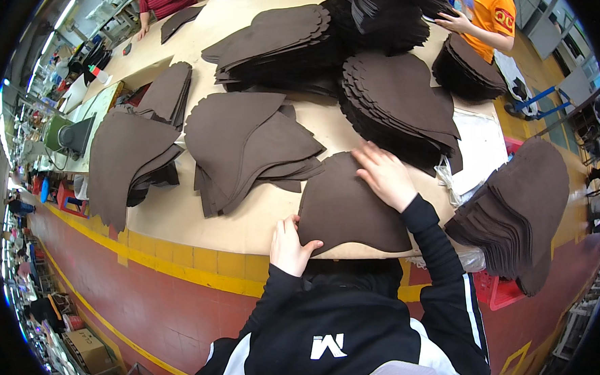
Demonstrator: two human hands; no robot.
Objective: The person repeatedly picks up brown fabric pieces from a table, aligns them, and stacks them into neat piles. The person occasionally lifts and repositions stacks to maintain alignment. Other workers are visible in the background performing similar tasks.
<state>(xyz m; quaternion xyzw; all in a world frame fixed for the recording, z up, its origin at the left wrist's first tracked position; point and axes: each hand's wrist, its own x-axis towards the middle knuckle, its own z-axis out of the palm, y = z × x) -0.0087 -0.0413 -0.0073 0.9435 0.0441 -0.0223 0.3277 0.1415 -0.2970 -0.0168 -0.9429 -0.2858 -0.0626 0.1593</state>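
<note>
We find the panel point(352, 208) at the counter's point(169, 218) near edge, likely for reach. Left hand point(289, 248) curls at its left side, thumb atop; whether gripping, we can't tell. Right hand point(386, 175) lies open on it, seemingly steadying.

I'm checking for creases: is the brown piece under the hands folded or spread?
Spread: the brown piece shows no visible fold, left hand and right hand touching it.
</note>
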